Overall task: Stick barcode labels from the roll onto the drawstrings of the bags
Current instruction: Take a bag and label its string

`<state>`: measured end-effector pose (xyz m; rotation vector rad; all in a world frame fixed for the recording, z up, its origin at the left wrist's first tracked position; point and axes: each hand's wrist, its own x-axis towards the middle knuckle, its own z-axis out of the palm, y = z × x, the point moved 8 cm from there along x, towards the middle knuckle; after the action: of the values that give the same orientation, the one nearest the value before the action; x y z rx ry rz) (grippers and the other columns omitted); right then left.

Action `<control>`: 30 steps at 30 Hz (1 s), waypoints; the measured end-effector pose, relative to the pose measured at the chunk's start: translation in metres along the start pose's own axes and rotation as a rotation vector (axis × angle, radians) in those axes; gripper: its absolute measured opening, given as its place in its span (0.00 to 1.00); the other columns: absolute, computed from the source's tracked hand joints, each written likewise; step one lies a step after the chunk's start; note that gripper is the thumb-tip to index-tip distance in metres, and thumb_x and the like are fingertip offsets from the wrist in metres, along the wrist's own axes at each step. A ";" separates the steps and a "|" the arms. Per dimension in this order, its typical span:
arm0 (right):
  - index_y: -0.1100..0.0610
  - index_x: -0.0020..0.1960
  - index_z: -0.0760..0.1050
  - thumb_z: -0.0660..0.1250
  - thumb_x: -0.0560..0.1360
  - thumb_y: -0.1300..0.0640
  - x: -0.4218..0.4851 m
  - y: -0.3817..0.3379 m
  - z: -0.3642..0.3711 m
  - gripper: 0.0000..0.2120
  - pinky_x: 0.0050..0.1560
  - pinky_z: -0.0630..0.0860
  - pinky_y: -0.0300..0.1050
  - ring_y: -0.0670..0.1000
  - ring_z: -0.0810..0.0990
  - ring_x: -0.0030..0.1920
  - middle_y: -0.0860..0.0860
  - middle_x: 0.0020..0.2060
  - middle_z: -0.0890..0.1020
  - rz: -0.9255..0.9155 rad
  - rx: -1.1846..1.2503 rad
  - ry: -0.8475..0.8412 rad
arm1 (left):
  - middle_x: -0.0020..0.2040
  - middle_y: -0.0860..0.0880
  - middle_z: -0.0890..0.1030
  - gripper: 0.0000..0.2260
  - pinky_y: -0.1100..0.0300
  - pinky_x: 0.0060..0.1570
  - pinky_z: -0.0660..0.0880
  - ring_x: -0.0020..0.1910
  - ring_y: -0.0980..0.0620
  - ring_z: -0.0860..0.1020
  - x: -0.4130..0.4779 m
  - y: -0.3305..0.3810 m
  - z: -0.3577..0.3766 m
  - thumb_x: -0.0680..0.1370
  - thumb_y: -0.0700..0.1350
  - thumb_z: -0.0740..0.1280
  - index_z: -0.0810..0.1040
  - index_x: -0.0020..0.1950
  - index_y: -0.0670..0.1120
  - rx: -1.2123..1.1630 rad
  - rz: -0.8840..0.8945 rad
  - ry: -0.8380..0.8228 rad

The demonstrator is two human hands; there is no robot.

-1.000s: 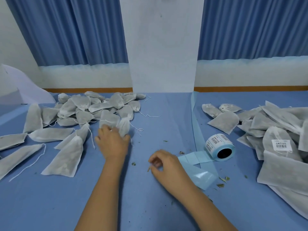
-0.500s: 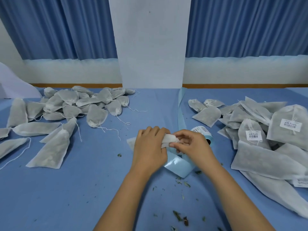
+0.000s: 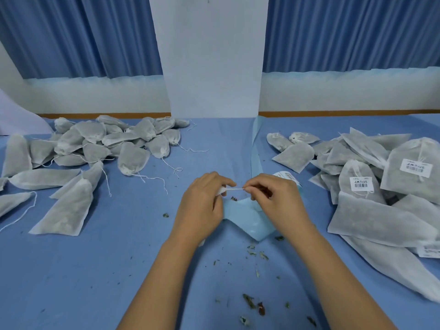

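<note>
unlabelled bags (image 3: 95,148) left, labelled bags (image 3: 371,186) right, label roll (image 3: 287,176) between

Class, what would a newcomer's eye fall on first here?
At the centre, the left hand grips a small white fabric bag while the right hand pinches its thin white drawstring taut. Grey-white bags flank them: an unlabelled heap at left, a heap with white barcode labels at right.

matt nonwoven cloth bags (image 3: 133,160), thin cotton drawstring (image 3: 234,189), glossy blue backing paper (image 3: 245,217), matt cloth tbl cover (image 3: 95,270)

The left hand (image 3: 202,203) covers nearly all of the bag (image 3: 223,191), the right hand (image 3: 276,198) most of the label roll (image 3: 287,176). The print on the barcode labels (image 3: 415,167) is too small to read.
</note>
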<state>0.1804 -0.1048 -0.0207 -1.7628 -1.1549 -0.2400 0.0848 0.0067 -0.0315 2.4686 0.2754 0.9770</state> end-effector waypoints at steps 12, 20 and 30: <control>0.63 0.42 0.81 0.69 0.73 0.69 -0.002 -0.001 -0.023 0.04 0.39 0.69 0.28 0.45 0.75 0.35 0.50 0.35 0.81 -0.074 -0.027 0.191 | 0.34 0.59 0.81 0.06 0.63 0.41 0.72 0.36 0.57 0.77 -0.003 -0.016 -0.010 0.74 0.51 0.67 0.78 0.37 0.54 -0.247 -0.182 -0.042; 0.58 0.40 0.82 0.70 0.73 0.64 -0.005 0.008 0.003 0.04 0.35 0.69 0.32 0.46 0.76 0.32 0.42 0.30 0.79 0.152 0.156 0.062 | 0.43 0.50 0.86 0.06 0.68 0.32 0.65 0.28 0.57 0.64 -0.005 -0.015 -0.017 0.71 0.47 0.71 0.87 0.45 0.53 -0.923 -0.289 0.037; 0.55 0.39 0.81 0.68 0.72 0.59 -0.013 -0.031 -0.003 0.05 0.32 0.71 0.43 0.47 0.73 0.32 0.45 0.31 0.78 -0.212 -0.160 0.065 | 0.43 0.58 0.85 0.05 0.70 0.50 0.73 0.47 0.61 0.82 -0.009 -0.021 0.003 0.73 0.41 0.75 0.87 0.42 0.51 -0.410 -0.314 -0.132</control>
<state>0.1502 -0.1128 -0.0083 -1.7559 -1.3060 -0.5257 0.0801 0.0208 -0.0492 2.0280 0.3651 0.6584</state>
